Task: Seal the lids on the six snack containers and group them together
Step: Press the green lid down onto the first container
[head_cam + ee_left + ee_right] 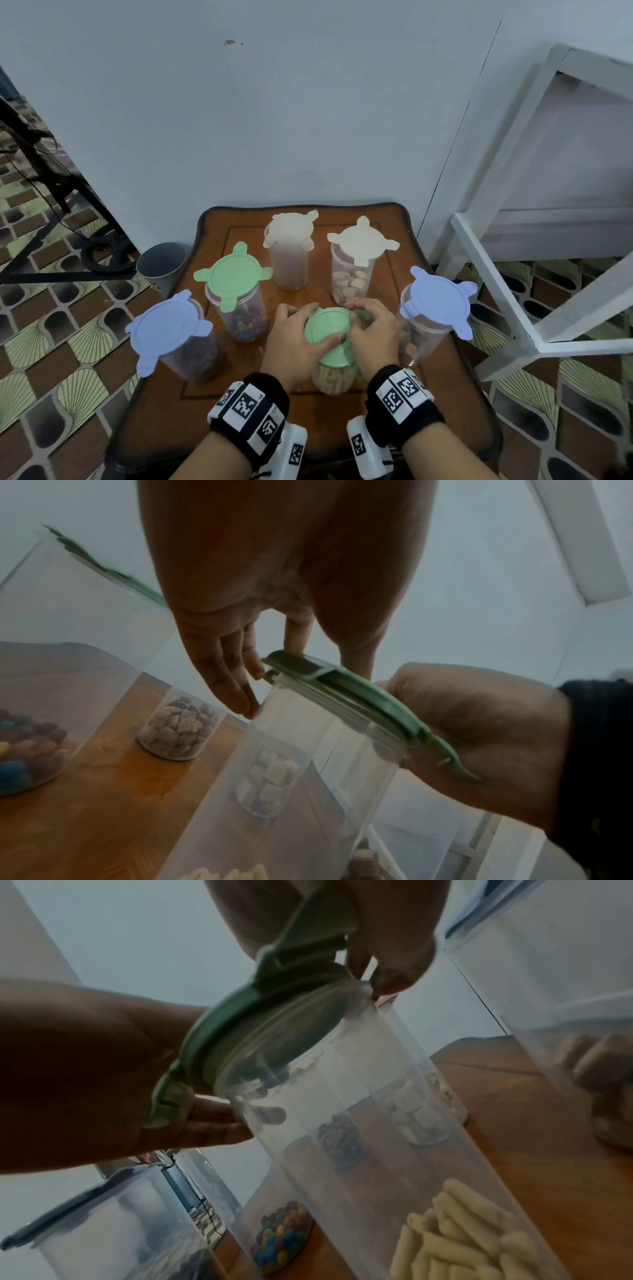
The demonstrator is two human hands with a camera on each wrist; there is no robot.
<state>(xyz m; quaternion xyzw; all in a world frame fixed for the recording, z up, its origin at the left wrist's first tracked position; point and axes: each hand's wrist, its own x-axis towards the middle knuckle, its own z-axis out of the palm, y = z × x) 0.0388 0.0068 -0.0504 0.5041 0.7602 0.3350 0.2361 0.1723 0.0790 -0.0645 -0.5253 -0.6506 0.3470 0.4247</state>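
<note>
On the wooden tabletop (428, 394), going left to right: a blue-lidded container (178, 339) at the left edge, a green-lidded container of coloured candies (239, 298), then a cream-lidded container (289, 253) further back. At front centre the left hand (294, 346) and right hand (371, 337) are both clamped on the green lid (323, 330) of the container of pale sticks (334, 378). Behind stands another cream-lidded container (352, 270); at far right, a second blue-lidded container (428, 318).

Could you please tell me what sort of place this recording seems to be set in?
Probably a room in a home: a small carved brown wooden table against a plain pale wall, patterned brown-and-green tiled floor, and a white-painted frame alongside.
</note>
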